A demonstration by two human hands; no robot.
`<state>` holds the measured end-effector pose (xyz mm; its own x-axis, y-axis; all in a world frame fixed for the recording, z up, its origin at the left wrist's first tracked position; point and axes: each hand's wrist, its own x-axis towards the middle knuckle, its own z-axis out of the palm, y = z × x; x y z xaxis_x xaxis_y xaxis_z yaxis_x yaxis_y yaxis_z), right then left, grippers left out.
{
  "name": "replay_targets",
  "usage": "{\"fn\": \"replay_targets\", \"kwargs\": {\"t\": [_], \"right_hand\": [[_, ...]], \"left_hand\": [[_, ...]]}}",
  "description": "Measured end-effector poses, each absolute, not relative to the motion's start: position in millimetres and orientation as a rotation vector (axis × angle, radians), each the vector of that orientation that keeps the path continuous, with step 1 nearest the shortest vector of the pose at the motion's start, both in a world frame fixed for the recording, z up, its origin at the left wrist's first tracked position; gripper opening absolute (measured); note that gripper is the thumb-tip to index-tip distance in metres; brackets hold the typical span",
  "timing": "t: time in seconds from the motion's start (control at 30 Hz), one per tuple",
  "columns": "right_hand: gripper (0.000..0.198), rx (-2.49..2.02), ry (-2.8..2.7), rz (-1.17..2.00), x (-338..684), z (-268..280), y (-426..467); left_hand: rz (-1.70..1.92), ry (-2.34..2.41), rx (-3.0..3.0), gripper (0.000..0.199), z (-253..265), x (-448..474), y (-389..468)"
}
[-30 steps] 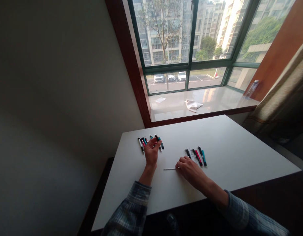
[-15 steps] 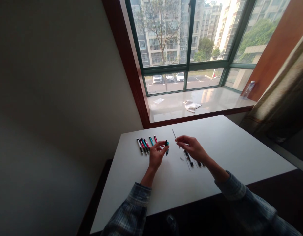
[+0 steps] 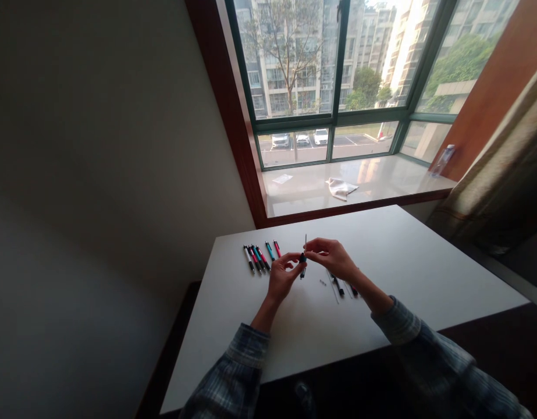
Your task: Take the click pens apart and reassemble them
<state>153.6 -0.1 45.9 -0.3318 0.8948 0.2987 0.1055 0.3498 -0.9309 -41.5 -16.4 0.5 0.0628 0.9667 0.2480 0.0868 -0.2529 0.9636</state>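
Between the thumb and fingers of my left hand [image 3: 282, 278] is a dark pen barrel [image 3: 302, 272], its lower end sticking out below. My right hand [image 3: 333, 258] pinches a thin pen refill [image 3: 306, 240], which stands nearly upright just above the barrel. The two hands almost touch; whether the refill's lower end is inside the barrel is hidden by the fingers. Beneath my right hand lie dark pen parts [image 3: 338, 286] and thin refills [image 3: 333, 291]. A small spring-like piece [image 3: 323, 283] rests to their left.
Several assembled pens [image 3: 256, 259] in white, red and teal lie in a row on the white table [image 3: 233, 337], left of my hands. Beyond the table is a windowsill with a crumpled cloth [image 3: 340, 188] and a clear bottle [image 3: 443, 160].
My right hand has moved left and brought the refill over to the pen barrel, turning it from slanted to nearly upright. My left hand has shifted slightly right.
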Motion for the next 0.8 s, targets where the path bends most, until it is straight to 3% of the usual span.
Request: {"fn": "replay_targets", "kwargs": {"t": [0.17, 0.27, 0.6, 0.73, 0.8], "right_hand": [[0.016, -1.186, -1.938, 0.557, 171.9, 48.1, -12.4], [0.009, -1.353, -2.222, 0.412, 180.4, 41.4, -21.5], [0.012, -1.386, -2.279, 0.489, 172.9, 2.5, -31.4], [0.009, -1.262, -2.086, 0.672, 175.9, 12.0, -27.4], [0.018, -1.201, -1.937, 0.794, 179.6, 16.9, -20.9]], "left_hand": [[1.424, 1.037, 1.275, 0.028, -0.1, -39.5, -15.4], [1.489, 0.989, 1.172, 0.028, 1.9, -37.7, -15.1], [1.362, 1.135, 1.075, 0.040, 1.1, -39.7, -16.1], [1.198, 1.153, 1.118, 0.037, 3.5, -40.0, -18.7], [1.151, 1.139, 1.141, 0.036, 7.0, -40.2, -20.6]]}}
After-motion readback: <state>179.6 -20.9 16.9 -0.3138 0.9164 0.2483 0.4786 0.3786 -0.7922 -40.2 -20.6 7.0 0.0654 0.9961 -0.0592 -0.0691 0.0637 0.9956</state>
